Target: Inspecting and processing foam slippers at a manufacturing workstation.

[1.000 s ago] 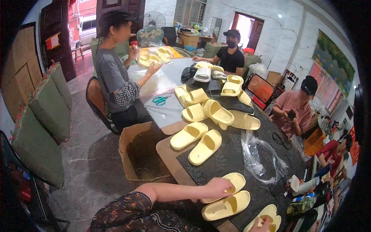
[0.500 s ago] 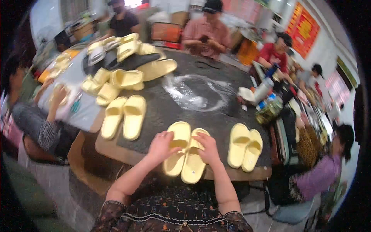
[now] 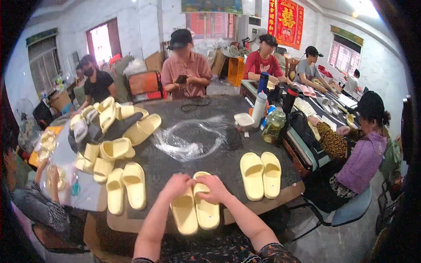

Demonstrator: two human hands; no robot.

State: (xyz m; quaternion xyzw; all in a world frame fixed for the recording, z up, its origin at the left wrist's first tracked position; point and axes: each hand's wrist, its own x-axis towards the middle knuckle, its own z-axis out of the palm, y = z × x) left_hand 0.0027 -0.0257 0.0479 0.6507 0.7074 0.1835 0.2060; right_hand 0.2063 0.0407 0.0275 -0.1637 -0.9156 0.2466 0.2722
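Note:
A pair of pale yellow slippers lies at the table's near edge, toes pointing away from me. My left hand [image 3: 177, 186] is curled over the strap end of the left slipper [image 3: 184, 215]. Over the strap of the right slipper [image 3: 207, 215] bends my right hand [image 3: 210, 189], its fingers reaching to the toe. The hands nearly meet and hide most of both straps. To their right stands another yellow pair [image 3: 253, 182], side by side. One more yellow pair [image 3: 115, 192] rests to the left.
Clear plastic bags [image 3: 184, 149] lie beyond my hands. A heap of yellow slippers [image 3: 107, 116] covers the far left, near teal scissors [image 3: 76, 188]. Bottles and a glass jar [image 3: 274, 127] stand at the right. Several people sit around, one holding a phone [image 3: 180, 79].
My view has tilted up, showing more of the room. Both hands have drawn closer together, toward the toe ends of the middle pair.

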